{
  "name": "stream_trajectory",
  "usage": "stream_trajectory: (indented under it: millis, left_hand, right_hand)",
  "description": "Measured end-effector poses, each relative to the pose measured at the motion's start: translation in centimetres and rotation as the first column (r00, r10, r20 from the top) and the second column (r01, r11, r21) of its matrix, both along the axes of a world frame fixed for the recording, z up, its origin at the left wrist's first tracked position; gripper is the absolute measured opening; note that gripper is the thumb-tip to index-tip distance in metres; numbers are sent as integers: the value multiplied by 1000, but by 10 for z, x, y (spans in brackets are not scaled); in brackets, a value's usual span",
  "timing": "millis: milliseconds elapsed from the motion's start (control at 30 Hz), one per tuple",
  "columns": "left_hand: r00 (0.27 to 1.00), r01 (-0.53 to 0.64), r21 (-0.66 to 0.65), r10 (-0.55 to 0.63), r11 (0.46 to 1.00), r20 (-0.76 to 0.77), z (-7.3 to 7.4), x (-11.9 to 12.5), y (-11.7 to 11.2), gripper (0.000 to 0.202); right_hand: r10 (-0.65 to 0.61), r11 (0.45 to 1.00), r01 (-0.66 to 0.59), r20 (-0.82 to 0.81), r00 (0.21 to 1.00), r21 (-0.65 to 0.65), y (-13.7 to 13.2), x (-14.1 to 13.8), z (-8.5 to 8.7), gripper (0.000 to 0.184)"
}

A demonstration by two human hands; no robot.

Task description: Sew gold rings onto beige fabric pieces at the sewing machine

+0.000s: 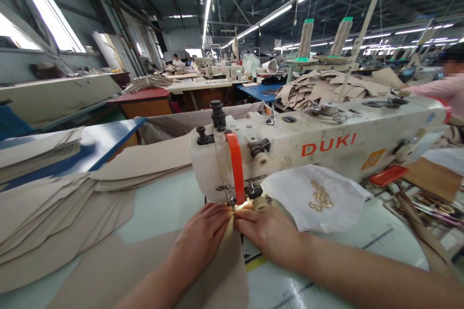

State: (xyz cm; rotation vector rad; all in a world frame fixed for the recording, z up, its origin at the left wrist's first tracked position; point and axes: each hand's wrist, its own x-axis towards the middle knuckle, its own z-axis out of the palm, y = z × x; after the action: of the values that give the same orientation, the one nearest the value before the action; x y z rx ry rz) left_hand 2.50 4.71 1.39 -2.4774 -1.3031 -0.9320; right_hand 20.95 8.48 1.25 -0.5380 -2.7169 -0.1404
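The tan piece is lying flat on the table right in front of me. Its long axis is running from my body straight away toward the sewing machine, and its far edge is sitting under the needle foot. I am watching both hands meeting at that far edge. The left hand is resting on top of the piece with its grip closed, fingertips pinching the edge from the left. The right hand is coming in from the bare table on the right, its grip also closed on the same edge. The two sets of fingertips are almost touching each other just below the foot. Neither hand is nearer; the edge is lying between them, a little ahead of both.

The orange guard is hanging directly above the pinch. Just beside the right hand a white sheet is carrying a few metal rings. Well apart to the left, a stack of tan panels is fanning across the table.
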Motion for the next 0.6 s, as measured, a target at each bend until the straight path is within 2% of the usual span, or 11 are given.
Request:
stream_trajectory:
  millis: [200, 367, 500, 600]
  left_hand:
    - [999, -34, -61, 35, 998, 19, 1, 0, -2, 28]
    - [998, -46, -100, 50, 994, 37, -3, -1, -3, 23]
    - [999, -48, -113, 51, 992, 18, -4, -2, -3, 21]
    - [999, -44, -106, 42, 993, -24, -1, -2, -6, 23]
  right_hand:
    - [17, 1000, -16, 32, 999, -11, 0, 2, 0, 9]
    - [41, 999, -40, -30, 999, 12, -1, 5, -2, 12]
    - [120, 993, -119, -66, 991, 19, -4, 9, -2, 12]
    - [167, 986, -167, -16, 986, -20, -8, 12, 2, 14]
